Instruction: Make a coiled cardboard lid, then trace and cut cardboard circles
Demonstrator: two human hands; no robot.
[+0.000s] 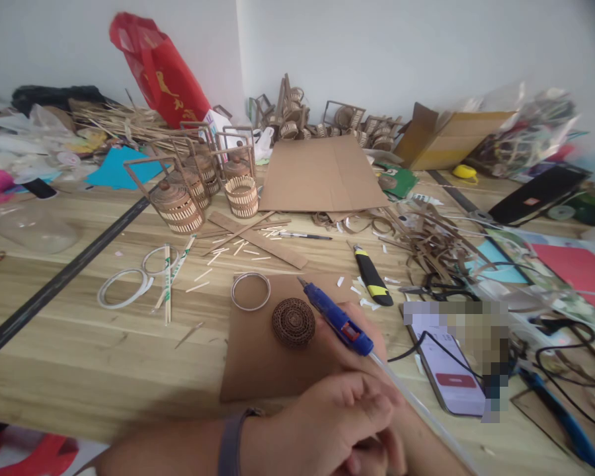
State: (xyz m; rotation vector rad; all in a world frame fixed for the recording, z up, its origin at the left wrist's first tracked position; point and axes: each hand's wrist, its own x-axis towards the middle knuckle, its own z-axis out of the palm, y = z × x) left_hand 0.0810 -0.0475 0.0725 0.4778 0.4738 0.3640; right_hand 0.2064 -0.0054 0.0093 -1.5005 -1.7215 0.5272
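My right hand [364,347] is closed round a blue glue gun [338,320]. Its nozzle points up and left, just right of a coiled cardboard disc [293,322]. A clear glue stick [416,404] trails out of the back of the gun. The disc lies on a brown cardboard sheet [258,360], with a thin ring [250,291] at the sheet's top edge. My left hand [344,413], a band on its wrist, is curled against the right hand from the near side. What its fingers hold is hidden.
A black and yellow utility knife [373,276], scissors [439,287] and cardboard strips lie to the right. A phone [451,377] with a cable rests near my right hand. Woven cardboard baskets [178,206], flat cardboard [322,175], tape rings [126,284] and a red bag [161,69] stand further back.
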